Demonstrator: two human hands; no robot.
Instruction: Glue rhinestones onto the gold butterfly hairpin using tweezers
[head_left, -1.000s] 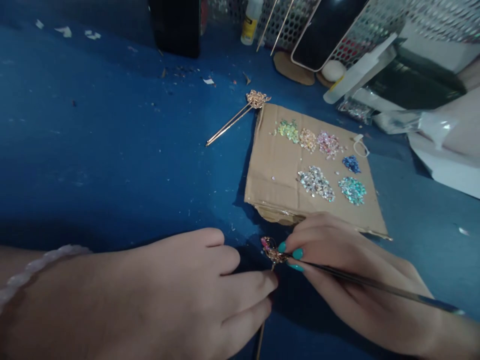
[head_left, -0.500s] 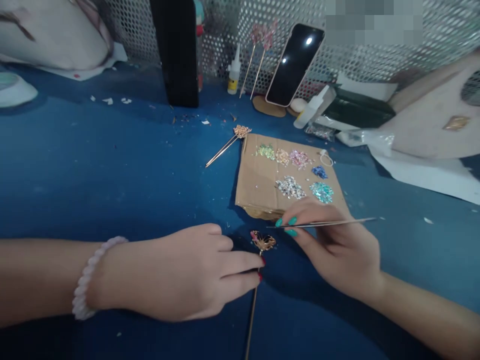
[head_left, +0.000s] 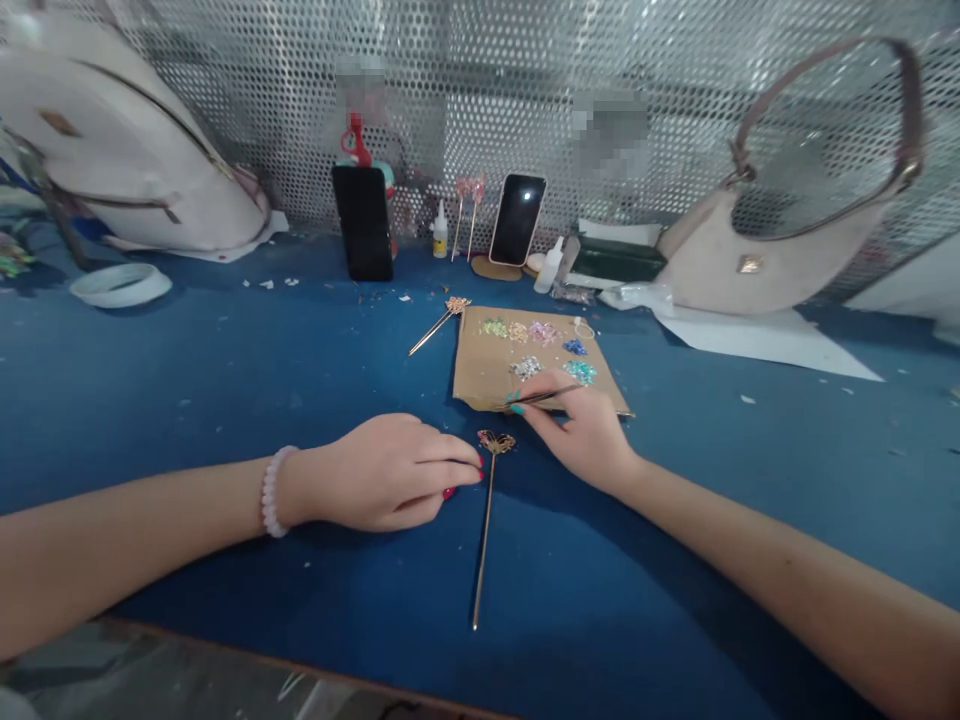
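Observation:
A gold hairpin (head_left: pixel 486 530) with a butterfly-shaped head lies on the blue table, pink on the left part of its head. My left hand (head_left: pixel 394 475) rests palm down just left of the stem, fingers stretched out and holding nothing. Thin tweezers (head_left: pixel 551 394) are pinched in my right hand (head_left: pixel 589 430), tips pointing left above the front edge of a cardboard piece (head_left: pixel 484 365). On the cardboard lie small piles of green, peach, pink, dark blue, silver chips (head_left: pixel 527 368) and turquoise chips (head_left: pixel 580 372). Whether the tweezer tips hold anything is too small to tell.
Another gold hairpin (head_left: pixel 435 327) touches the cardboard's back left corner. Behind stand a black phone (head_left: pixel 363 222), a second phone (head_left: pixel 518 220) and glue bottles (head_left: pixel 550 266). A backpack (head_left: pixel 150 160) is at left, a handbag (head_left: pixel 720 250) at right, a white ring (head_left: pixel 120 287) nearer.
The head view has tilted up and widened. My left fingers have come off the hairpin's stem and lie beside it. My right hand still holds the tweezers, now nearer the cardboard.

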